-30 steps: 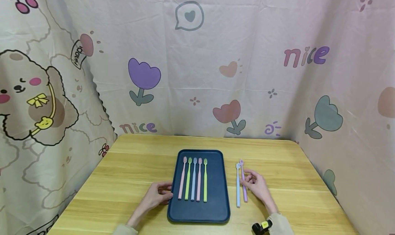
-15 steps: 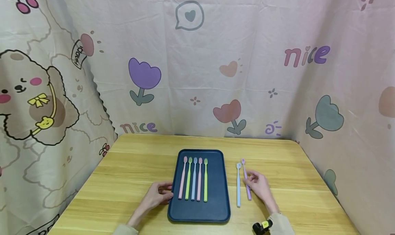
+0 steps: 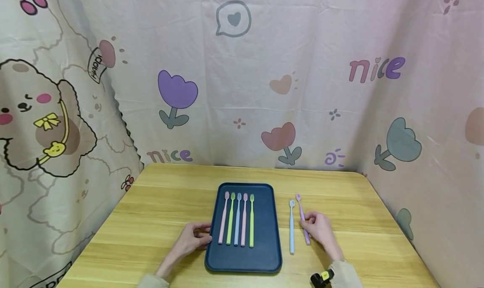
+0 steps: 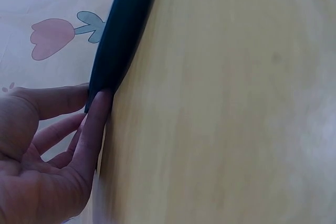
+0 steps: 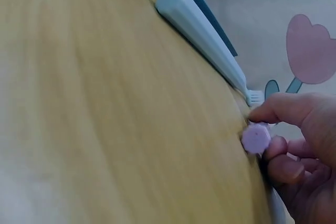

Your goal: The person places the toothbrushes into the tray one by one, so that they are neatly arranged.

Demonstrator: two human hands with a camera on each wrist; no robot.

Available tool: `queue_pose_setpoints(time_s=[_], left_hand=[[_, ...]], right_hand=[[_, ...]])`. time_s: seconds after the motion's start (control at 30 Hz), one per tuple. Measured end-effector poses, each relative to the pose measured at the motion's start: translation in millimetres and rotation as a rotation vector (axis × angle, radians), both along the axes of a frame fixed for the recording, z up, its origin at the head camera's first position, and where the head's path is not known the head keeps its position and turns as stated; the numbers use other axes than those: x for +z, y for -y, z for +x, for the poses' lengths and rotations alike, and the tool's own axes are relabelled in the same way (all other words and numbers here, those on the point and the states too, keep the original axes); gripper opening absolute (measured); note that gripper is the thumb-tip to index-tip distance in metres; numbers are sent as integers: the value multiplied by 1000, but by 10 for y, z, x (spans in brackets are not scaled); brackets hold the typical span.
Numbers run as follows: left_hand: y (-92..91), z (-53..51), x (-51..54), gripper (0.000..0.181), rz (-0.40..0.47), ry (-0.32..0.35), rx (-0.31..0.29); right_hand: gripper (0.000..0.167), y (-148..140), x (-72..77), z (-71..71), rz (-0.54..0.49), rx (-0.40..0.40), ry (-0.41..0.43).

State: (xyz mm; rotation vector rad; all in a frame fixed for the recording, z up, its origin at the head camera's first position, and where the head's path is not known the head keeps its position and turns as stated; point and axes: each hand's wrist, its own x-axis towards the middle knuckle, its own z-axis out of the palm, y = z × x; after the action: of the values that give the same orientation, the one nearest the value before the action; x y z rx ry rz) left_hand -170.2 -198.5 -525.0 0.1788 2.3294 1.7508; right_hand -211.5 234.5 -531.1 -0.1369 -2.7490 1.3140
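Observation:
On the wooden table lies a dark blue tray (image 3: 266,237), with a row of pink, green and blue toothbrushes (image 3: 237,225) in its left half. My left hand (image 3: 191,239) holds the tray's left rim between thumb and fingers; in the left wrist view the fingertips (image 4: 100,100) meet its edge. My right hand (image 3: 321,231) pinches a purple toothbrush (image 3: 301,210) by the handle, right of the tray. The right wrist view shows the purple toothbrush's handle end (image 5: 256,139) between thumb and finger. Beside it, a light blue toothbrush (image 3: 292,227) lies untouched on the table.
The wooden table (image 3: 170,191) extends left and right of the tray. A patterned curtain (image 3: 234,69) hangs behind it and along both sides. A black and yellow device (image 3: 321,278) is at the right wrist.
My right hand has shifted the purple toothbrush slightly rightward, widening its gap from the light blue one, and it now tilts more. The left hand and tray stay in place.

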Motion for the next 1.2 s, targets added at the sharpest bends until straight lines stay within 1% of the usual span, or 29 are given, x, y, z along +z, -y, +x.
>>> queue_pose_setpoints(time_s=[0.07, 0.13, 0.2, 0.27, 0.37, 0.5, 0.63, 0.73, 0.83, 0.93, 1.0, 1.1, 1.2], left_hand=[[0, -1, -1, 52, -4, 0, -2], [1, -4, -2, 52, -7, -2, -4], [3, -3, 4, 52, -4, -6, -8], [3, 2, 14, 53, -1, -11, -13], [5, 17, 31, 53, 3, -13, -17], [5, 18, 41, 53, -1, -20, -21], [1, 15, 43, 53, -3, -19, -20], [-3, 15, 44, 53, -8, -13, -18], [-6, 15, 44, 53, -15, -11, -16], [-6, 17, 42, 53, -11, -10, -13], [-4, 15, 42, 53, -4, -9, -11], [-3, 9, 40, 54, -3, -16, -12], [-3, 6, 38, 53, -3, -18, -12]], right_hand=[[17, 16, 12, -1, 38, -13, -8], [15, 22, 15, -2, 52, -19, -18], [14, 23, 15, -3, 53, -21, -28], [13, 14, 7, 1, 30, -26, -29], [13, -9, -11, 12, -66, -24, -9], [15, -55, -24, 31, -235, 2, 30], [19, -100, -9, 50, -338, 52, 55], [22, -127, 13, 58, -386, 88, 79], [27, -151, 41, 71, -460, 123, 124], [35, -179, 68, 85, -520, 177, 163], [41, -191, 86, 93, -545, 220, 172], [49, -197, 110, 98, -562, 295, 163], [52, -184, 134, 94, -571, 358, 148]])
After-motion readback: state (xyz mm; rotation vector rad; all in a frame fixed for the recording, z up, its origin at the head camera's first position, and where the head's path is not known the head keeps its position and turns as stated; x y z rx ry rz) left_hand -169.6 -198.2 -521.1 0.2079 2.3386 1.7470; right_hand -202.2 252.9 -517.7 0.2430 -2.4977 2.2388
